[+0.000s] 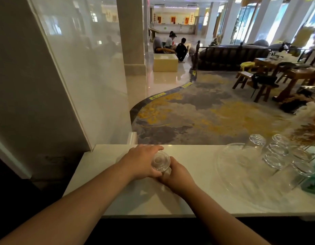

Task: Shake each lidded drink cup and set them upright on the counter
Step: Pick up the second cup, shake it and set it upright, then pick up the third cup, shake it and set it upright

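Observation:
A clear plastic drink cup with a domed clear lid (160, 162) stands on the white counter (192, 175), seen from above. My left hand (140, 161) wraps round its left and far side, fingers curled past the lid. My right hand (176, 175) grips the cup's lower right side from the near side. The cup's body is mostly hidden by both hands. What is inside it cannot be made out.
A round clear tray (229, 184) at the right of the counter carries several upturned glasses (275, 152). A teal object (314, 181) sits at the far right edge. A glass partition (86, 85) rises at the counter's left. Beyond the counter's far edge lies a carpeted lobby.

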